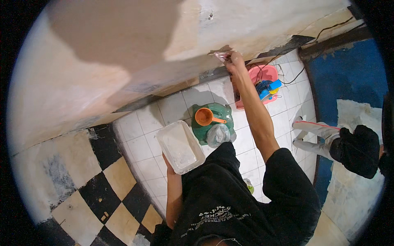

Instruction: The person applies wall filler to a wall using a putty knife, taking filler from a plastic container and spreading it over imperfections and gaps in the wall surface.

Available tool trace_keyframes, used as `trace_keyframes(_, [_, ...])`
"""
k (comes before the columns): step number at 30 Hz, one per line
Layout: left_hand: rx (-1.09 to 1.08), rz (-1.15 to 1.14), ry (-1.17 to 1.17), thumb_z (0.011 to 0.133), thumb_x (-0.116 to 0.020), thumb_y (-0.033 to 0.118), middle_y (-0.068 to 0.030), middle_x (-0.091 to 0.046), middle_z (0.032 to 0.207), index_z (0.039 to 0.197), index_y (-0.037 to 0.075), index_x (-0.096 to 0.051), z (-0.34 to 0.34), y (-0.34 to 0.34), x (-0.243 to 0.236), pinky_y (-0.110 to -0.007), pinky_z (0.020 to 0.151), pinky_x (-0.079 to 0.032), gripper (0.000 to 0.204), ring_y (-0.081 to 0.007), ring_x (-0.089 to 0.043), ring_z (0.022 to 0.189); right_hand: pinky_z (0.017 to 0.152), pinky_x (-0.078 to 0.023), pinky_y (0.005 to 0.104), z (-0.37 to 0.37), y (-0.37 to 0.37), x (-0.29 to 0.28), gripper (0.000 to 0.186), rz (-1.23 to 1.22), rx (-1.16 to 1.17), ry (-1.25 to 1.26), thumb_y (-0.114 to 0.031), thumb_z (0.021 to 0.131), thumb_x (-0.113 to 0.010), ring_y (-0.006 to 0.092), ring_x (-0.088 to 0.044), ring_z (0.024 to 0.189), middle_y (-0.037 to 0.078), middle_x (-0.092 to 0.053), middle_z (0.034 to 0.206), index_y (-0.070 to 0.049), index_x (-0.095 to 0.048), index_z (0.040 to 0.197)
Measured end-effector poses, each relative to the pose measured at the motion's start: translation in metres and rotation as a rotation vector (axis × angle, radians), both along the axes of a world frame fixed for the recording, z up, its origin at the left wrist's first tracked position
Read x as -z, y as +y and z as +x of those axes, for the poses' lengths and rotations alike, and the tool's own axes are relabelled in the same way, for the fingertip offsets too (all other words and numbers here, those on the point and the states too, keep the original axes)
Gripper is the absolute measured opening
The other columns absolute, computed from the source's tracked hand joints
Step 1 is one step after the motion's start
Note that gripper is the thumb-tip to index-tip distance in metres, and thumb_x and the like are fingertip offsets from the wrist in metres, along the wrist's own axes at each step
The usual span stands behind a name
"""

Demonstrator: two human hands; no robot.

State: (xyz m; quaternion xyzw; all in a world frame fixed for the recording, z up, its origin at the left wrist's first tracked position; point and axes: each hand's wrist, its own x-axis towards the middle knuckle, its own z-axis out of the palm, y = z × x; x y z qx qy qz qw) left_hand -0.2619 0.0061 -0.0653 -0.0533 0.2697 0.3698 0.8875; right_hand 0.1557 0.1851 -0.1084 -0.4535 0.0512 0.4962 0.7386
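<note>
1. The right hand [234, 63], one of the wearer's two, reached to the far wall [242, 22] and pinched one thin, shiny flat tool [222, 56] between its closed fingers.
2. That tool lay against the wall, at the near edge of one dark brown patch [225, 48].
3. The left hand [167, 167] bore one white rectangular tub [188, 166] at its near left side; the fingers were mostly hidden by it, so whether they were spread or curled I could not tell.
4. The tub hung over the white tiled floor [246, 160], left of the right forearm, with whitish smears inside.
5. Just right of the tub, on the floor, was one green plastic piece [200, 136]; over it sat one orange dipper [204, 117], handle to the right, and nearer, one clear plastic bag [218, 135].
6. Partly behind the right forearm stood one pink basin [269, 73], with blue items [269, 86] and a bit of yellow, too jumbled to count.
7. Dark cables [293, 80] trailed near the basin from the far right.
8. One other person [357, 149] in black and pale clothing was well to the right.
</note>
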Motion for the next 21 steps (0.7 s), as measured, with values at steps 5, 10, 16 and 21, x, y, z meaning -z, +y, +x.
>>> trace_keyframes(5, [-0.015,-0.014,-0.005,0.085,-0.043,0.054,-0.0192,-0.044,0.127,0.136,0.009,-0.031,-0.002,-0.001,0.000,-0.054,0.089,-0.044,0.068,-0.0346,-0.051,0.107,0.079,-0.055,0.0462,-0.010,-0.041,-0.072,0.020,0.135,-0.004,-0.036,0.003,0.084,-0.033,0.0345,-0.060,0.091,0.023,-0.055,0.097,0.008,-0.048,0.096])
trace_keyframes(10, [0.004,-0.020,-0.018,0.085,-0.043,0.054,-0.0194,-0.044,0.127,0.136,0.009,-0.030,0.000,0.003,-0.004,-0.054,0.089,-0.044,0.069,-0.0347,-0.051,0.107,0.065,-0.057,0.0432,0.003,-0.037,0.030,0.020,-0.044,-0.045,-0.008,-0.002,0.083,-0.036,0.0321,-0.062,0.074,0.020,-0.057,0.087,0.006,-0.049,0.097])
trace_keyframes(16, [-0.014,-0.024,0.010,0.085,-0.043,0.054,-0.0195,-0.044,0.127,0.136,0.010,-0.030,-0.012,0.002,-0.002,-0.054,0.089,-0.044,0.069,-0.0349,-0.051,0.107,0.074,-0.055,0.0487,0.002,0.009,0.010,0.019,0.070,-0.002,0.035,-0.001,0.087,-0.032,0.0364,-0.058,0.077,0.024,-0.053,0.085,0.013,-0.046,0.091])
trace_keyframes(21, [-0.026,-0.035,0.009,0.085,-0.043,0.054,-0.0197,-0.044,0.127,0.137,0.010,-0.030,-0.014,-0.002,-0.002,-0.055,0.089,-0.044,0.070,-0.0351,-0.051,0.107,0.077,-0.055,0.0493,-0.017,-0.043,-0.081,0.020,0.120,0.017,-0.059,0.002,0.085,-0.034,0.0373,-0.059,0.084,0.024,-0.050,0.100,0.010,-0.042,0.101])
